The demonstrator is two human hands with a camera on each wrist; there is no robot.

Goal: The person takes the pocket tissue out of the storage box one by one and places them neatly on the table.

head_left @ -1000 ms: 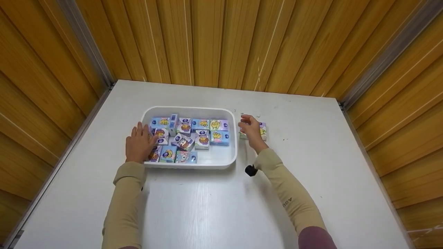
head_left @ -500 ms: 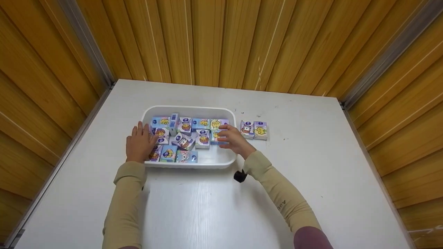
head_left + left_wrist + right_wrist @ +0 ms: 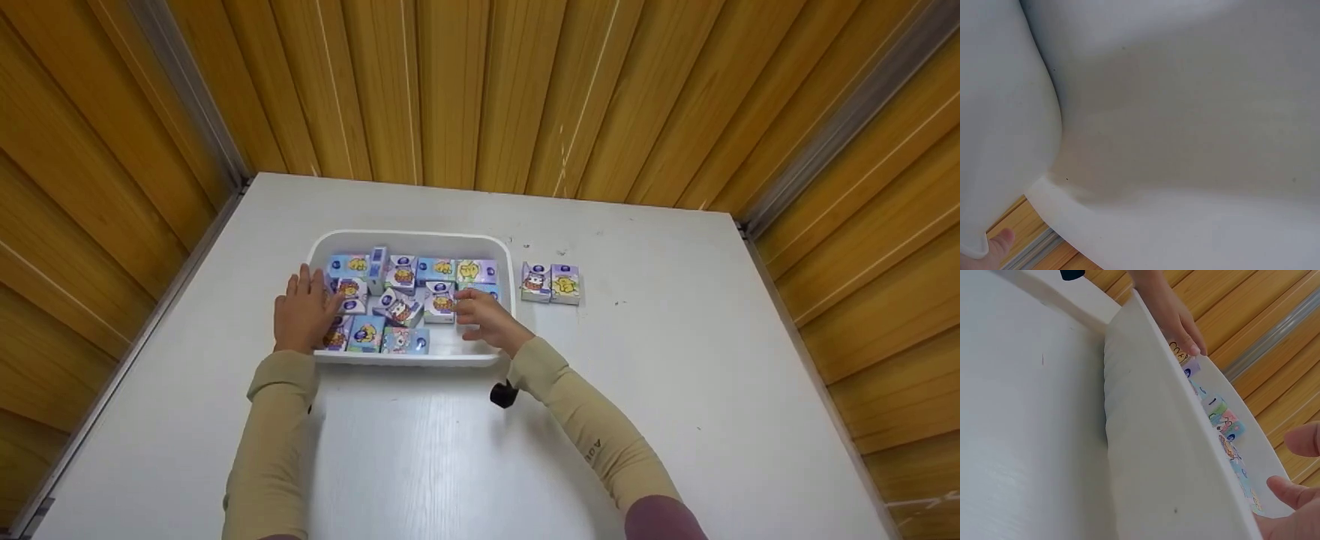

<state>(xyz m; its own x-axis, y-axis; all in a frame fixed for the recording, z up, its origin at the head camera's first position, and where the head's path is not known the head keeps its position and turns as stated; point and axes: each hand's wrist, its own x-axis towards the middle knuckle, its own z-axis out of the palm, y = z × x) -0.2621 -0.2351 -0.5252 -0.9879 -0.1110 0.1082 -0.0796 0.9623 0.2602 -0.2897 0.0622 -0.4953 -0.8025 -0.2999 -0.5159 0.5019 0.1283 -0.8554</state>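
Observation:
A white plastic tray (image 3: 409,361) holds several small boxy packs with cartoon prints, mostly blue and lilac. My left hand (image 3: 301,315) rests on the tray's left rim, its fingers straight over the edge and its thumb beside a lilac-white pack (image 3: 351,294). Over the tray's right half is my right hand (image 3: 489,321), its fingertips right at a white and purple pack (image 3: 439,304) and overlapping a blue pack (image 3: 489,289). The right wrist view shows the thumb (image 3: 1292,494) and a finger (image 3: 1304,439) spread apart with nothing between them.
Two packs, one white and purple (image 3: 535,282) and one with a yellow figure (image 3: 565,285), lie side by side on the white table (image 3: 660,322), right of the tray. One pack (image 3: 376,270) stands on edge in the tray. Wood-patterned panels (image 3: 480,90) surround the table.
My right hand has moved left from the two packs beside the tray, uncovering them, to over the tray's right half. The left hand has stayed on the rim.

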